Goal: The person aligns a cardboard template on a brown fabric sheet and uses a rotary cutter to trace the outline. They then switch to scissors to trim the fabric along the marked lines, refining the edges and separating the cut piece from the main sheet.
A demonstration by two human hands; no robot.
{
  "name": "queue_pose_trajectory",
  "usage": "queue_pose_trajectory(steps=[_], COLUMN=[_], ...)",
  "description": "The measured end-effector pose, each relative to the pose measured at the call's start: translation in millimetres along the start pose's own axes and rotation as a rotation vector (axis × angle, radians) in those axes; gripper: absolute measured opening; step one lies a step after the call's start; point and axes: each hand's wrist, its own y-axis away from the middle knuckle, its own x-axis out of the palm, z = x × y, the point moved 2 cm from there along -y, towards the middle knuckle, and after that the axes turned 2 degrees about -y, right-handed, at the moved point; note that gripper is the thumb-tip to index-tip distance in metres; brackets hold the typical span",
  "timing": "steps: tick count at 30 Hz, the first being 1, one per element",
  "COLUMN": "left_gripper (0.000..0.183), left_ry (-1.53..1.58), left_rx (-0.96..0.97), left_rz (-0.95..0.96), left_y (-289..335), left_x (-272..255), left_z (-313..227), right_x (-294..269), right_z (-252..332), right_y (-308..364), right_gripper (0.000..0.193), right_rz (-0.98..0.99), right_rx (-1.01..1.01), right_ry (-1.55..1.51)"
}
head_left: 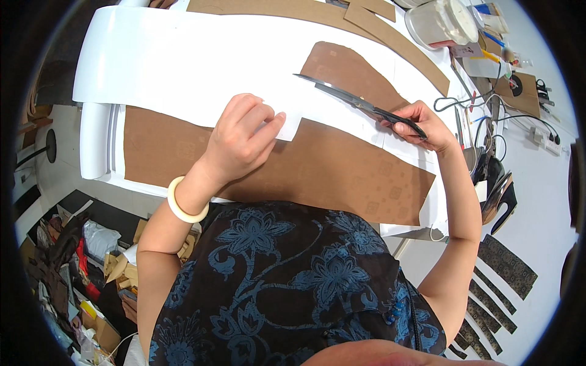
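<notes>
The view looks steeply down from the person's head, from the left of two side-by-side cameras, facing the scissors (369, 107) at about arm's reach. The shirt (287, 268), nearer than the scissors, looms large at close range; the tub (436, 27) stands beyond and right of them. The wide fisheye lens takes in floor (525, 210) on both sides of the scissors, its straight edges bowing.

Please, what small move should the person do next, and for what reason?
Perhaps the left hand should flatten onto the white sheet to steady it, well clear of the scissors: it is curled near the sheet's edge, while the right hand holds the scissors with their tip over the sheet, pointing leftward.
</notes>
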Motion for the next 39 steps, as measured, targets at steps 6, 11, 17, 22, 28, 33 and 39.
queue_pose_trajectory(steps=[6, 11, 17, 22, 28, 33, 39], left_gripper=[0.021, 0.021, 0.018, 0.012, 0.023, 0.029, 0.032], left_ry=[0.019, 0.019, 0.237, 0.687, 1.136, 1.005, 0.758], left_rx=[-0.009, -0.016, -0.322, -0.784, -1.093, -0.992, -0.926], left_rz=[0.005, -0.023, -0.088, -0.215, -0.449, -0.414, -0.371], left_y=[0, 2, 2, 16, 14, 24, 21], left_x=[0, 1, -3, 5, 14, 28, 34], left_z=[0, 1, 6, 25, 22, 29, 31], right_x=[0, 2, 12, 71, 195, 270, 303], right_z=[0, -1, -7, -15, -53, -59, -59], right_y=[1, 4, 19, 58, 57, 23, -33], right_gripper=[0.035, 0.035, 0.041, 0.040, 0.041, 0.038, 0.035], right_rz=[-0.009, -0.021, -0.077, -0.284, -0.472, -0.582, -0.685], right_rx=[0.009, 0.002, -0.020, 0.076, -0.111, -0.193, -0.323], right_ry=[0.032, 0.078, 0.139, -0.104, -0.574, -0.701, -0.830])
